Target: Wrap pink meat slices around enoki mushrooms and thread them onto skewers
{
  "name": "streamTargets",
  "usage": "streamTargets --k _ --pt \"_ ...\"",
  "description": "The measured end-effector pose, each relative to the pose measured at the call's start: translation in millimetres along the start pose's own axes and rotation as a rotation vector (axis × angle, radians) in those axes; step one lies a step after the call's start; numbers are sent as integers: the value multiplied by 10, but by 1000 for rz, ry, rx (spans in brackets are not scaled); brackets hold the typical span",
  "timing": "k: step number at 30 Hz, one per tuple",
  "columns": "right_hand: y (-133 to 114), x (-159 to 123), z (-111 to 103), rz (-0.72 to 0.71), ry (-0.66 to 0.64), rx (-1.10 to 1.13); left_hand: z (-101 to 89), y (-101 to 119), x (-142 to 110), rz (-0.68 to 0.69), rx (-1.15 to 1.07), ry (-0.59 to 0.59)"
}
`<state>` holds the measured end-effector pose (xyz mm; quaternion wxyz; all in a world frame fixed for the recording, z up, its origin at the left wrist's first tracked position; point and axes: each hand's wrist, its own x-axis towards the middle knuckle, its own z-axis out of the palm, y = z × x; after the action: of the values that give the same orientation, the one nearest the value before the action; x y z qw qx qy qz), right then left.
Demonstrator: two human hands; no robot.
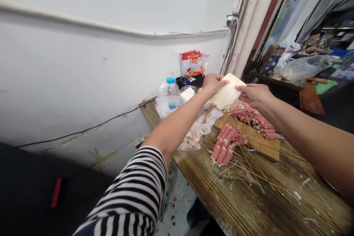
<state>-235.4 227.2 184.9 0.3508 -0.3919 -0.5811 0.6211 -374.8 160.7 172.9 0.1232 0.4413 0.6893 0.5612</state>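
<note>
A pale, flat bunch of enoki mushrooms (227,93) is held up above the far part of the table. My left hand (214,83) pinches its left edge with thumb and fingers. On the other side, my right hand (254,94) has its thumb pressed on the bunch, the fingers behind it partly hidden. Below, skewered pink meat rolls with enoki ends lie in two groups: one pile (226,145) at the near side, another pile (256,118) on a wooden cutting board (264,143).
Thin skewers (253,169) and mushroom scraps litter the wooden table (210,188). Plastic bags (190,138), a blue-capped bottle (170,87) and a red-printed packet (191,62) stand left, by the white wall. A person (313,42) is in the background right.
</note>
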Motion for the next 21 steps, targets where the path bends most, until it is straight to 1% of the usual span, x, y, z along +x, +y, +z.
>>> streamTargets --k 2,3,5,7,9,10,12,14,16,18,20,21 --pt "-182 -213 -81 1 22 53 -46 237 -4 69 41 -26" --pt "-265 -348 -139 10 12 73 -67 368 -31 94 58 -50" --pt "-392 -672 -292 46 -26 94 -93 648 -163 145 84 -98" --pt "-435 -1056 -490 85 -46 117 -95 938 -422 205 122 -163" --pt "-366 -1483 -720 112 -62 162 -72 1212 -799 261 180 -241" --pt "-287 -1707 -842 126 -65 195 -49 1332 -1020 287 206 -297" --pt "-50 -2163 -1084 159 -70 284 31 1511 -1487 331 269 -433" --pt "266 -2610 -1312 180 -77 406 169 1586 -1943 354 341 -544" --pt "623 -3023 -1516 220 -42 490 366 1557 -2355 328 416 -673" --pt "977 -3370 -1691 280 17 566 606 1450 -2708 290 465 -797" --pt "1287 -3617 -1837 358 85 634 859 1319 -2983 280 498 -886" --pt "1414 -3695 -1896 396 124 662 981 1260 -3084 274 521 -917"
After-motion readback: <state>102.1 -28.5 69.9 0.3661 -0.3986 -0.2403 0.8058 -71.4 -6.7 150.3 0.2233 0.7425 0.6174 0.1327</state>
